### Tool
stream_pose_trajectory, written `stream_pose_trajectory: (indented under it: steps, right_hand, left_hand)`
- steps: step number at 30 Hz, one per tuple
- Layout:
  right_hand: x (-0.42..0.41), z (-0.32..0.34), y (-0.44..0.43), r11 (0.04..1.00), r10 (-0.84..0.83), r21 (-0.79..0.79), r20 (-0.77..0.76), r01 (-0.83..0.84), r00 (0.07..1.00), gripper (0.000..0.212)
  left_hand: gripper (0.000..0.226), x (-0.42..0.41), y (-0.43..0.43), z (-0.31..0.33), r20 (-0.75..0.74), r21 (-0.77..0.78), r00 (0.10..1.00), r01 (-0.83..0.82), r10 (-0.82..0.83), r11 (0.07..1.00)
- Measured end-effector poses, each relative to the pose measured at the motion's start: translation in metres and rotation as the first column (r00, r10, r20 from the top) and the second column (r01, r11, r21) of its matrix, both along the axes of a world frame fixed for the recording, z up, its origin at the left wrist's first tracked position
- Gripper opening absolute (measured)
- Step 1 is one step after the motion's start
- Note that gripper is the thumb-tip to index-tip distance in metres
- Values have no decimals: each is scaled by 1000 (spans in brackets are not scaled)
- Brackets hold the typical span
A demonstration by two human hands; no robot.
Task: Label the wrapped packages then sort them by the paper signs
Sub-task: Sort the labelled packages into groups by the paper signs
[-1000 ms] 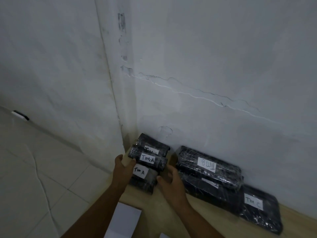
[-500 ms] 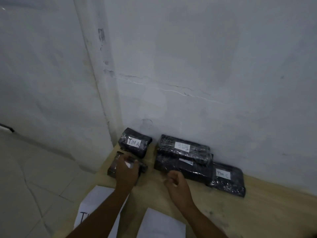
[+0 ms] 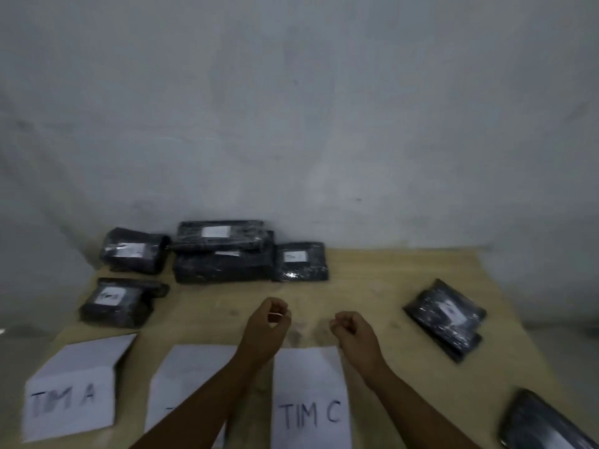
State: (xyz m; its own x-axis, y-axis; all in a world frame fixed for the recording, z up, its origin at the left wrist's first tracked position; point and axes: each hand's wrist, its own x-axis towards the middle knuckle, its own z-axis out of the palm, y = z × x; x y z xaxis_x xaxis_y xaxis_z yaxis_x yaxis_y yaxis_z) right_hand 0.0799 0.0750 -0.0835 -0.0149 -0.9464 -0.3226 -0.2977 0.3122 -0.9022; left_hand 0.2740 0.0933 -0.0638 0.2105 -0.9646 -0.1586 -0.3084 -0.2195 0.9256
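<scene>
Black wrapped packages with white labels lie on the wooden table [image 3: 372,277]. Two sit at the left, one at the back [image 3: 133,251] and one in front [image 3: 113,303]. Two long ones are stacked in the middle [image 3: 223,251], with a flat one [image 3: 301,262] beside them. Two more packages [image 3: 445,315] lie stacked at the right. Along the near edge are three paper signs: "TIM A" [image 3: 71,387], a middle sign [image 3: 188,374] partly hidden by my forearm, and "TIM C" [image 3: 311,400]. My left hand [image 3: 269,322] and right hand [image 3: 351,328] hover over the table's middle with fingers curled, touching no package.
A white wall rises right behind the packages. A dark flat object [image 3: 544,422] lies at the near right corner. The table ends at the left beside the "TIM A" sign, with the floor beyond. Bare wood shows between my hands and the right stack.
My left hand has let go of the front left package. Both hands have drawn back to the table's middle. The view has swung right and back, showing the signs and the right packages.
</scene>
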Motion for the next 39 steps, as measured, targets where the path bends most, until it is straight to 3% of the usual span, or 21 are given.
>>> stream_pose_trajectory:
  steps: [10,17,20,23,26,32,35,39]
  right_hand:
    - [-201,-17,63,926,-377,-48,-156,375,913,12]
    - [-302,-53,131,736,-621,24,-375,677,689,6]
    - [-330,-62,160,612,-689,-5,-494,791,531,21]
    - [-349,-66,189,448,-728,65,-553,891,406,48]
    - [-362,-73,203,359,-800,182,-445,915,403,62]
    - [-373,-81,203,249,-933,305,-178,919,312,67]
    - [-379,-85,201,260,-961,353,7,899,276,39]
    - [-385,-71,194,271,-922,385,366,882,123,19]
  left_hand:
    - [16,-199,14,-18,-70,128,908,419,-414,899]
    - [17,-287,33,-21,-95,188,815,579,-572,793]
    - [17,-312,38,-21,-97,200,789,613,-607,764]
    - [18,-333,47,-24,-96,218,764,641,-638,736]
    - [18,-347,52,-26,-90,244,752,652,-653,718]
    - [15,-357,46,-32,-112,275,748,656,-655,703]
    - [13,-359,39,-34,-119,281,753,651,-647,705]
    - [14,-362,30,-32,-128,273,785,616,-606,739]
